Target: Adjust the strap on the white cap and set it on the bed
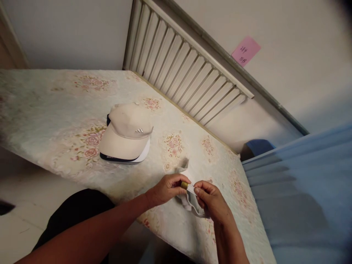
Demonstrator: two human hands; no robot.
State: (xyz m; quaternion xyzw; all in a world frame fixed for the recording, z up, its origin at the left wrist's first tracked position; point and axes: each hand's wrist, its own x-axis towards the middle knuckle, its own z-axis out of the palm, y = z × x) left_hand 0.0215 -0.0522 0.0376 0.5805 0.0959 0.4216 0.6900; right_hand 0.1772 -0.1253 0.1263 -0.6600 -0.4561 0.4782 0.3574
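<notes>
Near the front of the table, a pale cap [183, 169] lies partly under my hands, much of it hidden by them. My left hand [167, 189] pinches a small brass-coloured buckle [184, 185] between thumb and fingers. From the buckle a short white strap [191, 190] runs to the right. Its far end is pinched in the fingertips of my right hand [209, 198]. Up and to the left, a stack of caps rests on the table, with a beige cap [129, 124] bearing a three-stripe emblem on top and dark and white brims under it.
The table [63, 143] wears a flower-patterned cover. A white radiator [181, 62] lines the wall behind it, with a pink note [246, 50] above. Blue cloth [297, 194] hangs along the right edge. A dark blue object [260, 147] shows beyond the far right corner.
</notes>
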